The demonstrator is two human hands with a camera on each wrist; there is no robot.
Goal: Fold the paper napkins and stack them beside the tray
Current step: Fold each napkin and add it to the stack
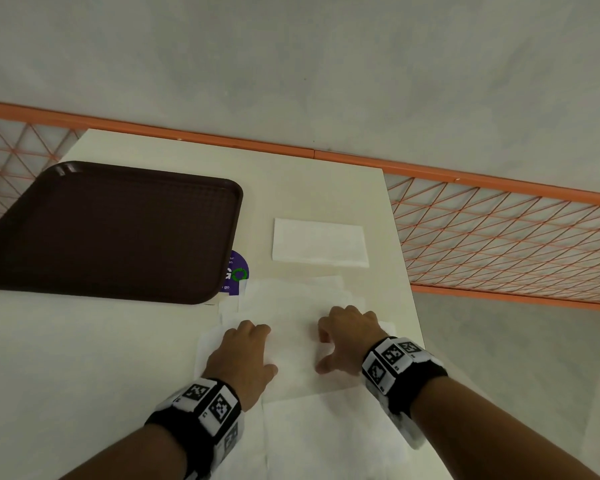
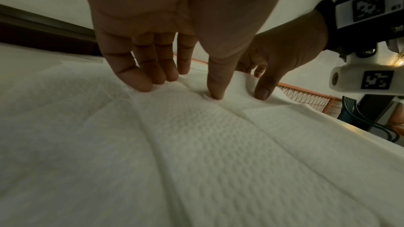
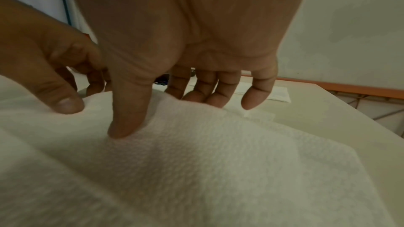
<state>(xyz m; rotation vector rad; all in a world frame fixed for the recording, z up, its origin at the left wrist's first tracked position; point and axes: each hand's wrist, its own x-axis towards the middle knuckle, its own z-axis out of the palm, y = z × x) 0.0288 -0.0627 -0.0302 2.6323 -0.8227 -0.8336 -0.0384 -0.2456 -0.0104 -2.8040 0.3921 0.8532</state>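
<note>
An unfolded white napkin [image 1: 293, 355] lies on top of several loose napkins on the table, in front of me. My left hand [image 1: 246, 351] presses its fingertips [image 2: 142, 85] and thumb down on the napkin's left part. My right hand [image 1: 347, 337] has its thumb on top, and a raised ridge of the napkin [image 3: 174, 103] stands between the thumb and the fingers [image 3: 205, 96] behind it. One folded napkin [image 1: 319, 244] lies flat farther back, to the right of the dark brown tray [image 1: 111, 230].
A purple round sticker [image 1: 237, 271] shows at the tray's near right corner. The cream table [image 1: 153, 358] ends just right of the napkins. An orange mesh railing [image 1: 499, 237] runs behind and to the right of it.
</note>
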